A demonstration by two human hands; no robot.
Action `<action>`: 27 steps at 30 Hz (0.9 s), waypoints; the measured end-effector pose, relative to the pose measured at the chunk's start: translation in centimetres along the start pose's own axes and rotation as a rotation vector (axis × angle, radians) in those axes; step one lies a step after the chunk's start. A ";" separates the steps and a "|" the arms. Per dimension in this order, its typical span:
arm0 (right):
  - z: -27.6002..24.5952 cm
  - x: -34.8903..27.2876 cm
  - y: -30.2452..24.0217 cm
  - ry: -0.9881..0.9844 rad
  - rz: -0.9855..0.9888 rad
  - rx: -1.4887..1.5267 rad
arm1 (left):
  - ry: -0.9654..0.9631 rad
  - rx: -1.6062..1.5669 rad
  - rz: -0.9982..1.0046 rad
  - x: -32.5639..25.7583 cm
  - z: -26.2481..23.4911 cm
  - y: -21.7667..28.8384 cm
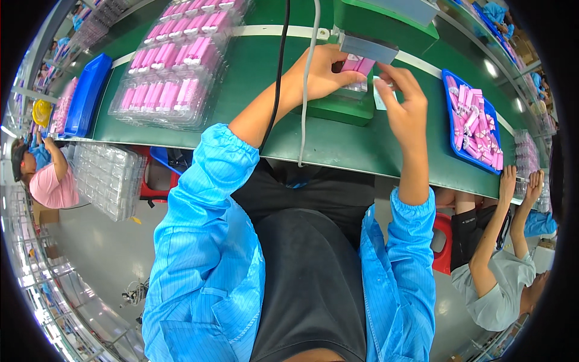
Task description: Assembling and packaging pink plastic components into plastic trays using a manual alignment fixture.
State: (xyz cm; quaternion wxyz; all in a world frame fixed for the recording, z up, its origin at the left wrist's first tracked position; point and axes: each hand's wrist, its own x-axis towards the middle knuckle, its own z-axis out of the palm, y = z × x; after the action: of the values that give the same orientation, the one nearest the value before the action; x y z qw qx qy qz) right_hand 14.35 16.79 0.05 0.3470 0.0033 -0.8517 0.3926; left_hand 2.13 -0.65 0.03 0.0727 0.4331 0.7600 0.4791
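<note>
My left hand (pixel 322 72) grips a pink rectangular cell pack (pixel 358 64) that sits under the grey head of a green bench fixture (pixel 338 107). My right hand (pixel 405 102) is on the pack's right side, fingers bent around its edge. Both forearms come up from blue sleeves. A black cable (pixel 278 66) and a grey cable (pixel 306 90) hang down across my left forearm.
Clear plastic trays of pink cell packs (pixel 175 60) lie at left on the green table (pixel 338 145). A blue bin (pixel 473 120) of loose pink packs sits at right, a blue tray (pixel 87 93) at far left. Another person's arms (pixel 503 211) reach in at lower right; a person in pink (pixel 51 178) sits left.
</note>
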 end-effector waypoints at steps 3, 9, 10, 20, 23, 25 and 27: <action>1.8 0.9 -0.3 -0.177 0.025 0.203 | 0.065 0.042 0.119 -0.5 -0.3 -0.8; 1.7 1.3 0.5 -0.187 -0.062 0.155 | 0.045 0.024 0.001 -1.9 -1.3 0.6; 1.7 1.3 0.5 -0.191 -0.057 0.157 | 0.075 0.106 0.079 -1.8 -0.9 0.5; 2.0 0.7 0.5 -0.142 -0.094 0.068 | 0.236 0.253 0.241 -2.0 0.5 -0.6; 2.0 0.6 0.8 -0.126 -0.147 0.024 | 0.238 0.269 0.233 -2.0 0.6 -0.3; 2.1 0.5 0.8 -0.117 -0.163 0.012 | 0.239 0.229 0.231 -2.2 0.8 -0.5; 2.2 0.5 0.7 -0.115 -0.173 0.000 | 0.240 0.184 0.231 -2.3 0.9 -0.5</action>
State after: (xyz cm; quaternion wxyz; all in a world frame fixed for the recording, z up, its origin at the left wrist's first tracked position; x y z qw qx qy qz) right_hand 12.50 15.97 -1.11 0.3302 0.0992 -0.8668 0.3603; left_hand 3.73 -1.83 -1.54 -0.1140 0.4621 0.7490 0.4610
